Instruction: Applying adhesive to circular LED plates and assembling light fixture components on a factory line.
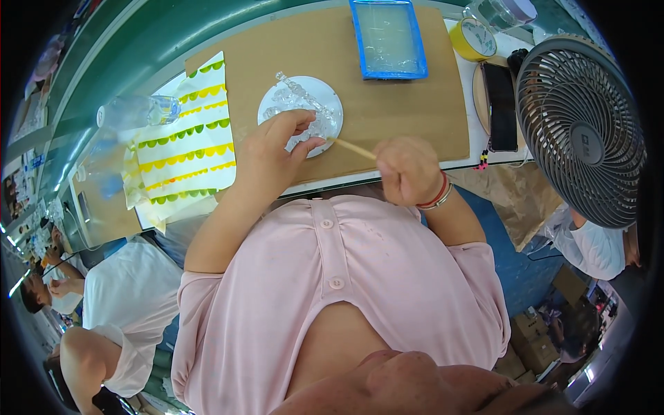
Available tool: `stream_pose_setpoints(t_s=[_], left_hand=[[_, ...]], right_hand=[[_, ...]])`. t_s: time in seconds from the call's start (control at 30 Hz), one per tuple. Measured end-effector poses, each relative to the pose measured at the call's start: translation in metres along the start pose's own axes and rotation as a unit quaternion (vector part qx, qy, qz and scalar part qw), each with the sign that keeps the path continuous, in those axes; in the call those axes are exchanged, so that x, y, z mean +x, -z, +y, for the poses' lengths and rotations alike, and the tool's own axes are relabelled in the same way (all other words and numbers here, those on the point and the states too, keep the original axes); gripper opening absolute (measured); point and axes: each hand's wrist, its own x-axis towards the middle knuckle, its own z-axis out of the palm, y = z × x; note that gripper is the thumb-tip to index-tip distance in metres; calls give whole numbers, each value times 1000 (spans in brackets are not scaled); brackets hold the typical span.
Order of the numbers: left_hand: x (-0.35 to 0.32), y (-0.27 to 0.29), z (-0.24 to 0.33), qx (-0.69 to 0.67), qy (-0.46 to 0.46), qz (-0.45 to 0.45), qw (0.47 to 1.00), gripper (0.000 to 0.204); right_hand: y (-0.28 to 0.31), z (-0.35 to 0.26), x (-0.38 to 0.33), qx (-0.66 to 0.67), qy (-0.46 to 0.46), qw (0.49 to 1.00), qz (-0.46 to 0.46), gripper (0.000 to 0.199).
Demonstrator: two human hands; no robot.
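My right hand (408,169) is closed around a thin pale wooden stick (356,149). Its tip points left, close to my left thumb. Over the near left part of a white round plate (335,104) is my left hand (280,142), its fingers curled and the thumb opposite them. Whatever lies between those fingertips blends with the clear pieces behind and cannot be made out. Small transparent pieces (319,129) are heaped on the plate, partly hidden by my left hand. A longer clear beaded piece (297,90) reaches over the plate's far rim.
Brown cardboard (408,117) covers the tabletop. A blue-edged tray (357,41) sits at the far side. Left are a patterned cloth (187,142) and a clear bottle (138,112). Right are yellow tape (465,43), a phone (501,107) and a fan (581,131). People sit on both sides.
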Motion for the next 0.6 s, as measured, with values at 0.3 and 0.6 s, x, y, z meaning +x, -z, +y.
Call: stream_pose_setpoints(t_s=[0.3,0.6], left_hand=[[-9,9,1,-23,-21,-28,999,31],[-14,19,3,-16,17,-81,996,33]], right_hand=[[-2,26,16,-38,-14,998,47,3],[0,-5,5,31,-2,998,-48,11]])
